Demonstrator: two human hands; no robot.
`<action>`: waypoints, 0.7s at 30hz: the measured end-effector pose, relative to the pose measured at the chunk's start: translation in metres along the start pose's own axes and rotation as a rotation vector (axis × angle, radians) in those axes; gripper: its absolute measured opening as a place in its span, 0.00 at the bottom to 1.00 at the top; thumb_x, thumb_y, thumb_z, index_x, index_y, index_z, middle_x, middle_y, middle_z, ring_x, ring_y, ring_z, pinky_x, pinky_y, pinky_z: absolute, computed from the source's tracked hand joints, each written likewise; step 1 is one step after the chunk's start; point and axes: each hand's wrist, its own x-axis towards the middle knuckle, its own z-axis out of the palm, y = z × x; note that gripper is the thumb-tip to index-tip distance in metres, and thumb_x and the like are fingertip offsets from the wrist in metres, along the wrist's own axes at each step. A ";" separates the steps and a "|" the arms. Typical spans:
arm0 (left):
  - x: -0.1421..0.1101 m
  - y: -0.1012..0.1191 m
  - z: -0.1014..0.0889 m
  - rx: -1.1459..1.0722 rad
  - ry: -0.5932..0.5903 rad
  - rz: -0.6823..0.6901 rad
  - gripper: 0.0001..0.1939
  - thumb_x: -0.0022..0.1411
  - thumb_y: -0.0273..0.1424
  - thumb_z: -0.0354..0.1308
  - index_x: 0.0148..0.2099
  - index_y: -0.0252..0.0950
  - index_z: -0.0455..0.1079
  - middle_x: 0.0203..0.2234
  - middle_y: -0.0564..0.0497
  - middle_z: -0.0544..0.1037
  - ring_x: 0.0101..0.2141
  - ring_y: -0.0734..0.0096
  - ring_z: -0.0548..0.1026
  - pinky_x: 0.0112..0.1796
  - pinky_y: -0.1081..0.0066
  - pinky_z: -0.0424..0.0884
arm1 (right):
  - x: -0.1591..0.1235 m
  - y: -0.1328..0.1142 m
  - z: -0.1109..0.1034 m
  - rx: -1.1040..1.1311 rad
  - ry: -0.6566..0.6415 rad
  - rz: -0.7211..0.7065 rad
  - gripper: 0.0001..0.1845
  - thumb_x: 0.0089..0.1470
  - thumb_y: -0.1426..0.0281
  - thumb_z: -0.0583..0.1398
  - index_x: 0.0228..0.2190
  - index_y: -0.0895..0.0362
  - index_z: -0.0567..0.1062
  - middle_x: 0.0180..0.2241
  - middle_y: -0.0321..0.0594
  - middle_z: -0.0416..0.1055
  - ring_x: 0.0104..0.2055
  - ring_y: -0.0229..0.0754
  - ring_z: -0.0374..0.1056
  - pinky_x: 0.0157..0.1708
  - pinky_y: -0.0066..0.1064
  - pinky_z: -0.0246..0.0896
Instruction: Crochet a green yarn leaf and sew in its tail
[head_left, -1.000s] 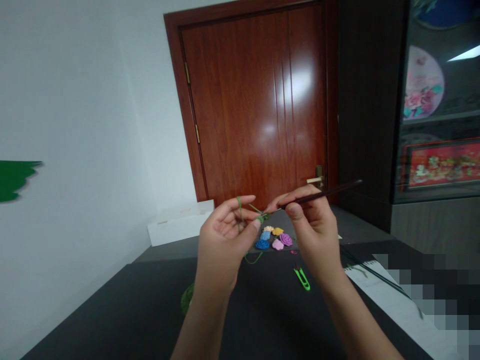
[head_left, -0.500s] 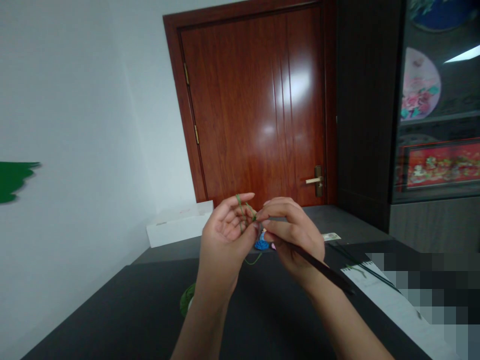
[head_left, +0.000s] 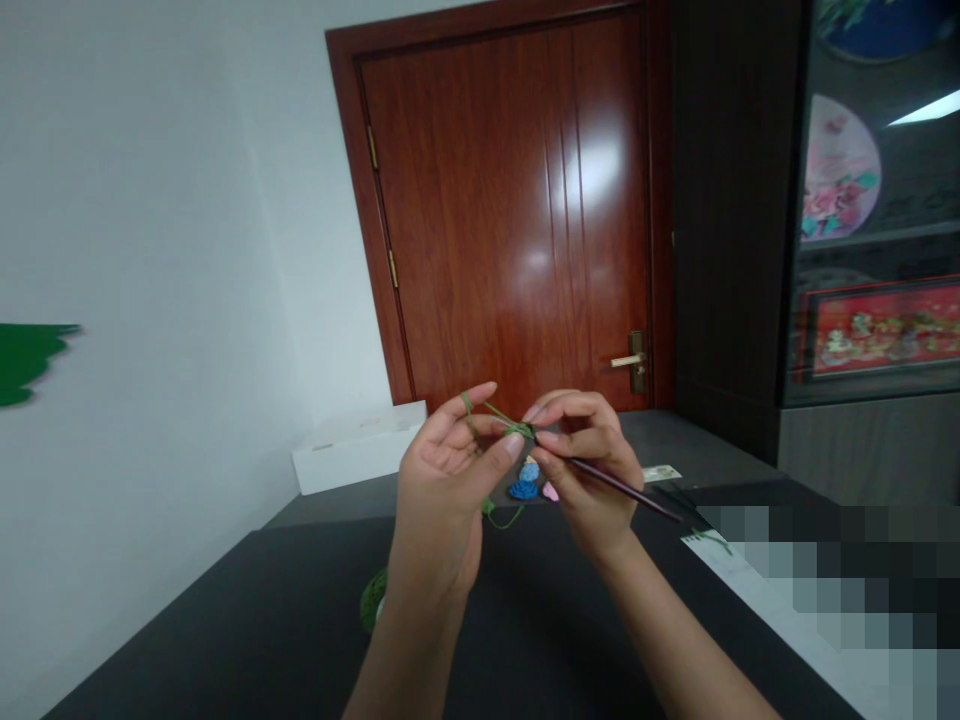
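Observation:
My left hand (head_left: 450, 470) pinches a small piece of green crochet work (head_left: 517, 430) between thumb and fingers, and green yarn (head_left: 466, 402) loops round its raised index finger. In my right hand (head_left: 589, 460) is a crochet hook (head_left: 626, 488) with a dark handle that slants down to the right. The hook's tip meets the green work, partly hidden by the fingertips. A loose yarn tail (head_left: 510, 522) hangs below the left hand. Behind my left wrist lies a ball of green yarn (head_left: 372, 600), partly covered.
Past my hands lie crocheted flowers, among them a dark blue one (head_left: 523, 490) and a pink one (head_left: 551, 492). A white box (head_left: 360, 445) stands at the back left of the dark table (head_left: 300, 600). Paper (head_left: 780, 610) lies at the right.
My right hand has turned, so the hook's handle swung from pointing up right to pointing down right. Its fingers now cover some flowers and the green snips. The left hand stays nearly in place.

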 end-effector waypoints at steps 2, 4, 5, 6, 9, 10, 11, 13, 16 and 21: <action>-0.002 0.000 0.002 0.021 0.017 0.015 0.28 0.52 0.20 0.72 0.55 0.32 0.71 0.30 0.53 0.80 0.33 0.76 0.77 0.36 0.77 0.74 | -0.002 0.000 0.003 -0.092 0.032 -0.075 0.14 0.56 0.81 0.64 0.38 0.48 0.77 0.40 0.36 0.73 0.43 0.45 0.74 0.41 0.43 0.74; -0.003 -0.001 0.004 0.101 0.047 0.099 0.25 0.54 0.20 0.70 0.54 0.34 0.72 0.30 0.54 0.80 0.33 0.76 0.77 0.37 0.78 0.73 | -0.004 -0.002 0.006 -0.228 0.039 -0.135 0.16 0.55 0.81 0.64 0.39 0.47 0.76 0.38 0.36 0.73 0.42 0.44 0.74 0.39 0.41 0.74; -0.003 -0.002 0.005 0.161 0.065 0.164 0.25 0.55 0.20 0.70 0.54 0.35 0.72 0.31 0.54 0.80 0.34 0.75 0.78 0.38 0.77 0.73 | -0.004 -0.003 0.007 -0.293 0.039 -0.154 0.16 0.55 0.81 0.64 0.39 0.47 0.76 0.38 0.36 0.73 0.41 0.44 0.75 0.39 0.41 0.74; -0.002 -0.003 0.005 0.225 0.081 0.231 0.24 0.56 0.20 0.69 0.55 0.37 0.72 0.31 0.54 0.80 0.35 0.74 0.78 0.39 0.75 0.73 | -0.004 -0.005 0.008 -0.350 0.036 -0.162 0.15 0.56 0.80 0.64 0.40 0.48 0.76 0.37 0.36 0.73 0.41 0.44 0.74 0.39 0.41 0.73; 0.000 -0.006 0.001 0.355 0.073 0.325 0.26 0.58 0.22 0.68 0.58 0.40 0.71 0.31 0.54 0.80 0.36 0.71 0.78 0.42 0.70 0.74 | 0.000 -0.011 0.006 -0.428 0.026 -0.152 0.10 0.59 0.76 0.63 0.40 0.49 0.76 0.35 0.38 0.73 0.40 0.46 0.72 0.40 0.43 0.70; 0.001 -0.007 0.000 0.374 0.065 0.319 0.26 0.59 0.22 0.67 0.59 0.40 0.71 0.31 0.53 0.80 0.35 0.70 0.78 0.42 0.69 0.74 | 0.002 -0.013 0.004 -0.427 0.021 -0.136 0.08 0.60 0.75 0.62 0.40 0.50 0.76 0.34 0.38 0.73 0.39 0.46 0.71 0.40 0.43 0.69; 0.002 -0.007 -0.002 0.387 0.062 0.310 0.26 0.59 0.23 0.67 0.59 0.40 0.71 0.31 0.53 0.80 0.35 0.69 0.78 0.42 0.68 0.74 | 0.004 -0.015 0.002 -0.418 0.015 -0.107 0.07 0.60 0.74 0.62 0.40 0.51 0.76 0.33 0.38 0.73 0.38 0.46 0.71 0.40 0.43 0.67; 0.003 -0.007 -0.003 0.395 0.071 0.307 0.25 0.58 0.23 0.68 0.58 0.38 0.72 0.32 0.52 0.80 0.35 0.68 0.78 0.41 0.68 0.74 | 0.007 -0.018 -0.002 -0.381 0.035 0.004 0.04 0.62 0.73 0.61 0.38 0.52 0.75 0.32 0.38 0.73 0.36 0.44 0.70 0.39 0.40 0.65; 0.003 -0.003 -0.003 0.355 0.045 0.282 0.24 0.55 0.21 0.69 0.55 0.37 0.75 0.32 0.52 0.80 0.35 0.70 0.77 0.41 0.70 0.73 | 0.013 -0.020 -0.006 -0.217 0.109 0.333 0.05 0.64 0.69 0.60 0.35 0.53 0.74 0.28 0.35 0.71 0.32 0.41 0.69 0.35 0.35 0.62; 0.001 0.004 -0.003 0.155 -0.064 0.087 0.26 0.53 0.19 0.70 0.54 0.37 0.77 0.28 0.54 0.79 0.33 0.76 0.76 0.37 0.77 0.73 | 0.020 -0.014 -0.007 0.394 0.119 0.813 0.14 0.59 0.60 0.65 0.28 0.55 0.71 0.23 0.31 0.68 0.25 0.36 0.63 0.29 0.29 0.60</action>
